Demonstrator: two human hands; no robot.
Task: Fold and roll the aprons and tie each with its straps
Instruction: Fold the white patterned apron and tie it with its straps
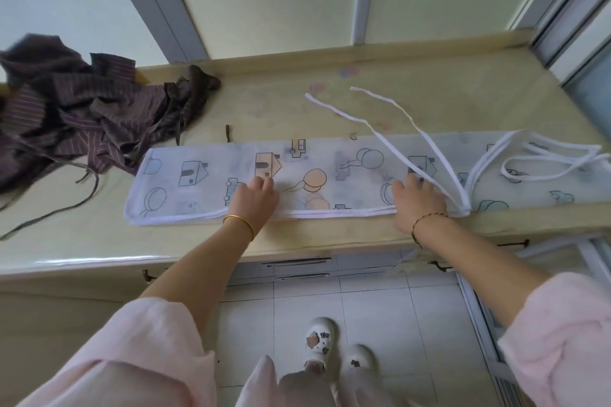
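- Head view: printed apron (344, 182) folded into a long narrow strip along the front part of the bench (165, 241), white-edged, with houses, balloons and small trucks drawn on thin pale cloth
- Right end of the strip past the frame's right edge
- Left hand (256, 196) palm down on the strip near its middle, fingers straight and spread, gripping nothing
- Right hand (418, 200) also flat on the cloth further right, fingers extended, nothing pinched, just beside the spot where the ties meet the near edge
- White straps (337, 110): two running from that near edge diagonally across the strip and out onto the bare bench top behind, ends loose and apart; more lying in loops on the strip's right part
- Dark striped apron (66, 109) in a crumpled heap at the bench's back left, well apart from both hands
- Gold bangle (239, 221) on the left wrist, dark cord bracelet (426, 218) on the right
- Pink sleeves (148, 340) pushed up the forearms
- White clogs (319, 340) on pale floor tiles below the bench edge
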